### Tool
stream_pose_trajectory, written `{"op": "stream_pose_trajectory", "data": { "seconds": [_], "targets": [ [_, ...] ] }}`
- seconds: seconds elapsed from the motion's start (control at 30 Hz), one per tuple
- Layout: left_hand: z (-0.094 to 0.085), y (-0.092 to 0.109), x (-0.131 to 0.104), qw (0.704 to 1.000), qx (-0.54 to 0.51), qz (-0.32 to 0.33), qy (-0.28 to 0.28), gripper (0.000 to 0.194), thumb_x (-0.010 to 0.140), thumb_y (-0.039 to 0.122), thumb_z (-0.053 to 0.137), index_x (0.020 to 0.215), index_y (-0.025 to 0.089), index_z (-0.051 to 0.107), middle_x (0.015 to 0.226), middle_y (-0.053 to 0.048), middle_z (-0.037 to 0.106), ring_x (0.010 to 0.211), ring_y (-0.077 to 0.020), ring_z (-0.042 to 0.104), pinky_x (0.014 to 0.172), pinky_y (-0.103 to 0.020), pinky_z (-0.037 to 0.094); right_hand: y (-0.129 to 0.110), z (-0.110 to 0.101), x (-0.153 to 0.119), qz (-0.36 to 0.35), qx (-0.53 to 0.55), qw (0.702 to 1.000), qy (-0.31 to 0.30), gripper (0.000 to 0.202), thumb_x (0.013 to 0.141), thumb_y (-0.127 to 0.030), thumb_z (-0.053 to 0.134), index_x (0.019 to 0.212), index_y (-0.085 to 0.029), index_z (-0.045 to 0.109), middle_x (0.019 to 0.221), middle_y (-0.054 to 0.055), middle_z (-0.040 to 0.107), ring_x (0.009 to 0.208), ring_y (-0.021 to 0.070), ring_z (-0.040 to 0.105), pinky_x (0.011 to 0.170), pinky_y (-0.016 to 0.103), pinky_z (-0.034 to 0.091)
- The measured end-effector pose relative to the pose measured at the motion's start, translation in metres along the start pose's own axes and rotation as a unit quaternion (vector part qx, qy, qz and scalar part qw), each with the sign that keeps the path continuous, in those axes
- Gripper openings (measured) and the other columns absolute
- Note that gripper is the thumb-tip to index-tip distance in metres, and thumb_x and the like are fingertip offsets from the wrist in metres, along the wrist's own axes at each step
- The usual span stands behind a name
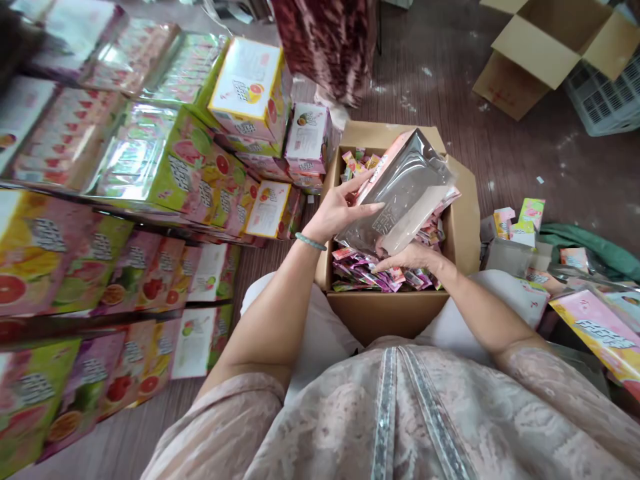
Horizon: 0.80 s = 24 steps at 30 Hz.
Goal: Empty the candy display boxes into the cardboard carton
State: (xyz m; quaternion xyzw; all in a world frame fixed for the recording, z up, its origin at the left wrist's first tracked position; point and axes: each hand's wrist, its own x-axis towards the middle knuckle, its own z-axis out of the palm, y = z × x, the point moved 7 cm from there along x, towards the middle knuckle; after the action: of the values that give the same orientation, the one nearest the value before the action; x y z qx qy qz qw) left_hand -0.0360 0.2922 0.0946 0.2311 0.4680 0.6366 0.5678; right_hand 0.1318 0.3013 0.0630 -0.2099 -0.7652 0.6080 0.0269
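Note:
A display box with a clear plastic front [400,190] is tilted above an open brown carton [387,307] between my knees. My left hand [345,207] grips its left side, with the thumb lying over the clear plastic. Under its lower right end, my right hand [410,259] supports the box, with part of the fingers hidden behind it. Many small colourful sachets [385,277] fill the carton below both hands.
Stacks of printed fruit boxes [190,167] stand on the left. Loose boxes and packaging [595,327] lie at the right. An open empty carton [545,40] and a grey plastic crate [605,97] are at the upper right. Dark red cloth [330,47] hangs at the top.

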Motion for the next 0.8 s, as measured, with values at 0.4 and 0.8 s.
{"op": "stream_pose_trajectory", "data": {
  "seconds": [0.4, 0.8],
  "targets": [
    [-0.073, 0.051, 0.001, 0.956, 0.054, 0.175, 0.228, 0.057, 0.075, 0.039, 0.098, 0.128, 0.028, 0.080, 0.113, 0.003, 0.083, 0.113, -0.0216, 0.074, 0.097, -0.034, 0.062, 0.073, -0.112, 0.057, 0.204, -0.393, 0.881, 0.167, 0.092, 0.092, -0.078, 0.081, 0.167, -0.031, 0.056, 0.179, 0.015, 0.033, 0.166, 0.0573, 0.013, 0.129, 0.083, 0.019],
    [-0.088, 0.074, -0.019, 0.930, -0.017, 0.273, 0.245, 0.041, 0.065, 0.021, 0.091, 0.103, 0.012, 0.080, 0.088, 0.002, 0.074, 0.076, -0.0098, 0.061, 0.079, -0.022, 0.054, 0.145, -0.036, -0.075, 0.345, -0.462, 0.808, 0.120, 0.076, 0.097, -0.045, 0.076, 0.160, -0.008, 0.054, 0.160, 0.030, 0.049, 0.148, 0.0444, 0.046, 0.131, 0.060, 0.032]
  ]
}}
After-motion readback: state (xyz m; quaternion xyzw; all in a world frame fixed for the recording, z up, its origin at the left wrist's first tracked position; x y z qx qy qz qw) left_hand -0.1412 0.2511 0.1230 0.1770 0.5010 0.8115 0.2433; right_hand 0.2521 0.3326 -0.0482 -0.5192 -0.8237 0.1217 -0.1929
